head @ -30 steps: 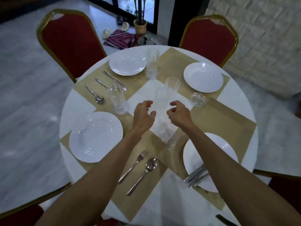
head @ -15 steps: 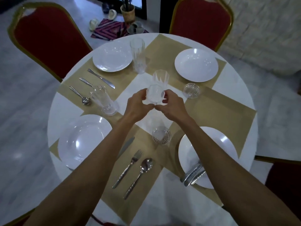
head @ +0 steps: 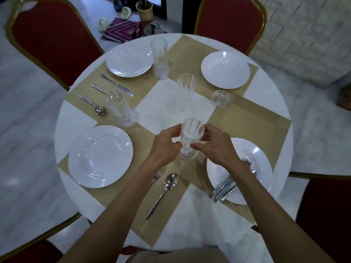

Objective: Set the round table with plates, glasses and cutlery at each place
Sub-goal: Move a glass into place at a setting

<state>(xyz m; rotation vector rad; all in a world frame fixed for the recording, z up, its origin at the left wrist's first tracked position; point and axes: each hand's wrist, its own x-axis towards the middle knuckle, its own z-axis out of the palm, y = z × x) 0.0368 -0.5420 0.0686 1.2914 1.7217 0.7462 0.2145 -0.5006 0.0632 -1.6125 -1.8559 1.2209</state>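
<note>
The left hand (head: 165,147) and right hand (head: 214,147) together clasp an empty glass (head: 192,133), held upright, just left of the plate (head: 254,158) holding bundled cutlery (head: 224,188).

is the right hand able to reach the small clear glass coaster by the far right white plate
Probably yes, but not yet: the right hand grips the clear faceted tumbler with the left hand. The small clear glass coaster lies on beige placemat beyond it, nothing standing between.
</note>
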